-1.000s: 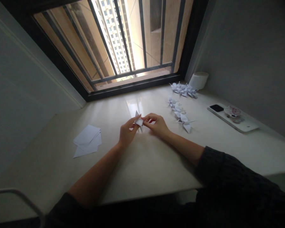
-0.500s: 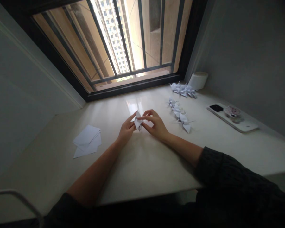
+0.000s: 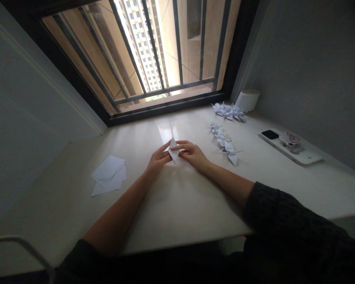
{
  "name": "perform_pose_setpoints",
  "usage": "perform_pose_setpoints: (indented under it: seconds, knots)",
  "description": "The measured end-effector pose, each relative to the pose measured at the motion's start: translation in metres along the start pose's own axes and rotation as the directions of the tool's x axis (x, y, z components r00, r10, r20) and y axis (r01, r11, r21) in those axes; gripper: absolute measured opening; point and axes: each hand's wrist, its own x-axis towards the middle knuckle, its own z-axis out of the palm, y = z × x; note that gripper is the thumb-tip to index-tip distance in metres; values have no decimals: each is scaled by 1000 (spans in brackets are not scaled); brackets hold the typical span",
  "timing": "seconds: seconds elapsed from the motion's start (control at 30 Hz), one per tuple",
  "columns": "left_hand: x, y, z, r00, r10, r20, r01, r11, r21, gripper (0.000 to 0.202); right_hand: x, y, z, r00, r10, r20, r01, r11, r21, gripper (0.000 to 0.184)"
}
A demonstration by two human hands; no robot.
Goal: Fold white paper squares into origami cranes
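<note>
Now pinching an origami diamond (image 3: 174, 156) with left hand (image 3: 155, 162) and right hand (image 3: 197, 156), back from surface (image 3: 177, 217) front edge; probably featherlight, easily creased: hold side corners.

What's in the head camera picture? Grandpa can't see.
The left hand and right hand hold folded white paper over a pale ledge by a barred window. Paper sheets lie left; folded paper figures and a phone lie right.

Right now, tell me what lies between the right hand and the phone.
In the head view, a row of folded paper figures lies between the right hand and the phone.
</note>
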Motion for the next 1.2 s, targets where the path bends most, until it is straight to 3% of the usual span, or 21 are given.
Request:
perform_pose_setpoints:
  seconds: [0.13, 0.43, 0.6, 0.8, 1.0, 1.2]
  knots:
    - [0, 0, 2, 1000, 5, -4, -5, 1000, -2, 75, -1, -3, 1, 998, -53, 25, 55, 996, -72, 33]
    - [-1, 3, 4, 1000, 8, -3, -8, 1000, -3, 77, 0, -2, 2, 993, -53, 103, 55, 998, -15, 29]
    - [-2, 6, 4, 999, 19, -40, -20, 1000, -19, 79, 0, -4, -1, 999, -42, -10, 41, 998, -38, 23]
    - [-2, 6, 6, 998, 18, -55, -20, 999, -26, 82, 0, -5, 0, 986, 117, -120, -100, 986, 135, 27]
    - [-2, 6, 4, 999, 16, -31, -15, 1000, 3, 83, -1, -4, -1, 963, 263, -63, -249, 954, 169, 34]
    - [-3, 5, 6, 999, 37, -22, -36, 998, 47, 79, -1, -6, -1, 950, 305, -71, -288, 940, 184, 38]
